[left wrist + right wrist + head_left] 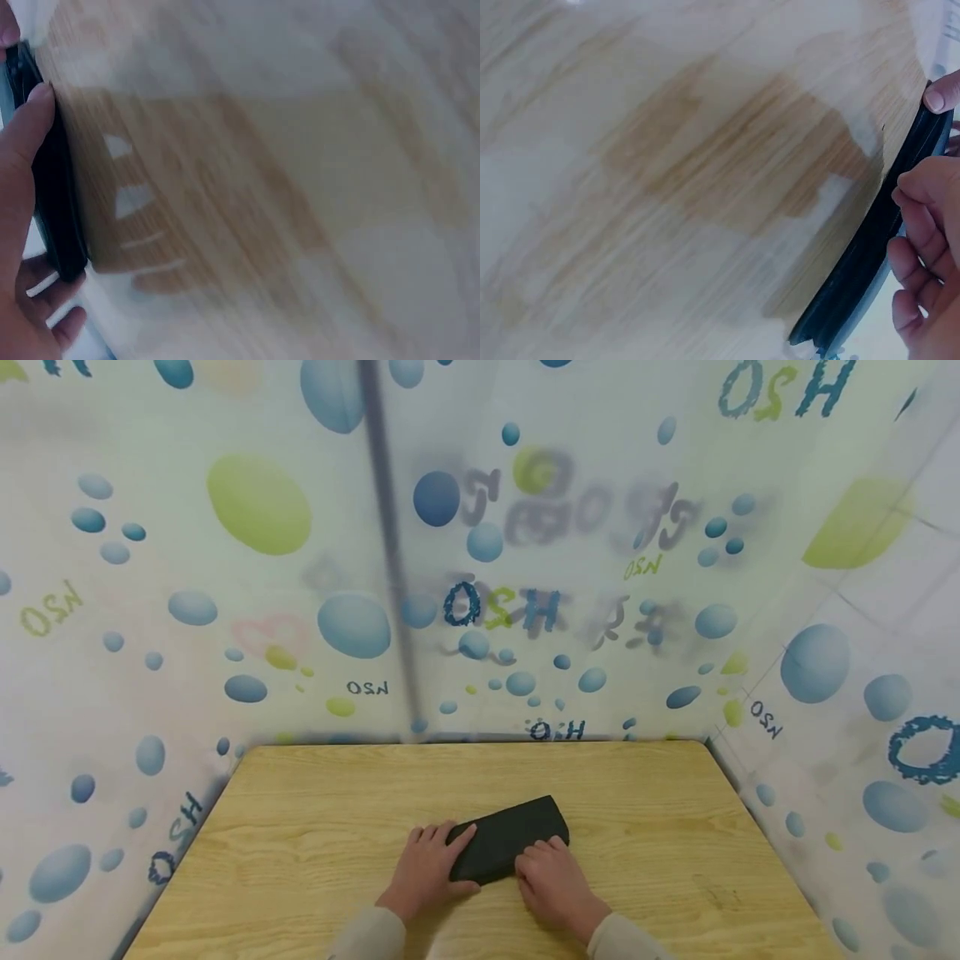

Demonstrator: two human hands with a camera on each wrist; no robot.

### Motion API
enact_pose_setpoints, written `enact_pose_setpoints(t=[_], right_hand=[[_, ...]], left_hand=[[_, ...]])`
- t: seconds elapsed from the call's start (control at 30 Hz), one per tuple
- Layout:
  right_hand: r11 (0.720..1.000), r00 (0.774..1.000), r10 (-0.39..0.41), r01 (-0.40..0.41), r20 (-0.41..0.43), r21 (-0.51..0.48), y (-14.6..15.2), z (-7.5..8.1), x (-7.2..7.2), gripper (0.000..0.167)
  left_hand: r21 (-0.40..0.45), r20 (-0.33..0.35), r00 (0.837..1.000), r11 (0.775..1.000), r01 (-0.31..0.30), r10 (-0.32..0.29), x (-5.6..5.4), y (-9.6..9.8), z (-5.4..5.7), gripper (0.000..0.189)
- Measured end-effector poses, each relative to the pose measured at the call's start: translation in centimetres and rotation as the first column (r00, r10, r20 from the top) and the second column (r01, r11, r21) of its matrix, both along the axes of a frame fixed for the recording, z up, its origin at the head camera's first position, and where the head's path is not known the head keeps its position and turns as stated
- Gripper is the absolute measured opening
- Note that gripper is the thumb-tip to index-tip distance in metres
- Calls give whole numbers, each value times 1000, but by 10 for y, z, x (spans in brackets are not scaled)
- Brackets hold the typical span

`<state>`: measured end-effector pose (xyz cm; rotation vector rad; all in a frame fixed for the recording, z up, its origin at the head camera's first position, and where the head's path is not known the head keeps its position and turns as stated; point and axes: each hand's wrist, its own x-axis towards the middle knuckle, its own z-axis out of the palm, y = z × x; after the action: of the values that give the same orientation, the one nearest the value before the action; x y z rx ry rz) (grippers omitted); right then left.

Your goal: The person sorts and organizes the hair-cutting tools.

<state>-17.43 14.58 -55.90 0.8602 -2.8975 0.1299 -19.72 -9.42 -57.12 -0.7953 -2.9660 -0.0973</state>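
A long, flat black case point(504, 837), shaped like a pencil case, lies slantwise on the wooden table, its right end farther away. My left hand point(427, 870) grips its left end, thumb along the near side and fingers over the far side. At the near edge, toward the right end, my right hand point(553, 883) has curled fingers, with thumb and forefinger pinching there. The right wrist view shows ridges like a zip along the edge of the case point(859, 262); whether a zip pull sits between those fingertips is hidden. The left wrist view shows the left thumb point(34, 120) against the case's side.
The pale wooden table point(300, 810) extends around both hands. Behind it and along both sides hangs a white curtain point(480, 693) printed with blue and green dots and letters, close to the table's edges.
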Motion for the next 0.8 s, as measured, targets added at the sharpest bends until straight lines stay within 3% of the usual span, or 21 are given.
enact_pose_setpoints(t=[0.23,0.4,0.6,0.8], right_hand=[[996,997,-64,61,-46,-69,7,-1,-6,25],[988,990,-125,118,-63,-98,13,-3,-13,22],[976,977,-201,193,-72,-99,19,-6,-26,17],[971,968,-234,228,-92,-70,23,-4,-35,17]], left_hand=[[-63,-12,992,990,-124,124,16,19,5,93],[-81,-7,985,981,-174,174,23,29,9,89],[-99,-52,989,985,-143,138,26,35,9,69],[-9,-110,992,998,-59,58,29,41,8,40]])
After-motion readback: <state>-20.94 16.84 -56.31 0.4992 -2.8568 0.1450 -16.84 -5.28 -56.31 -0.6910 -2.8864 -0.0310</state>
